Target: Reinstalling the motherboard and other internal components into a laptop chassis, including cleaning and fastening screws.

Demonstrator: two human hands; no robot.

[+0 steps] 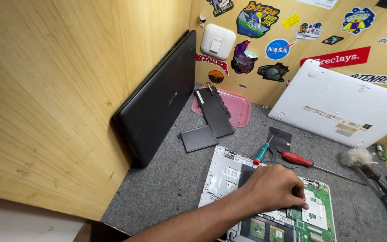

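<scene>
Grey felt covers the surface (166,188) between sticker-covered wooden walls. Your left hand (274,188) lies flat on the opened white laptop (222,177), its grip loose and holding nothing, fingertips on the green circuit board (319,215). Just beyond lie a red screwdriver (297,159) and a teal one (261,154).

one hand (276,188) resting fingers down on an opened white laptop chassis (222,175) with green circuit board (319,215), teal-handled screwdriver (261,153) and red-handled screwdriver (297,158) just beyond, black laptop (157,103) leaning on wooden wall, pink tray (238,107), white laptop cover (341,105), brush (359,157)
</scene>
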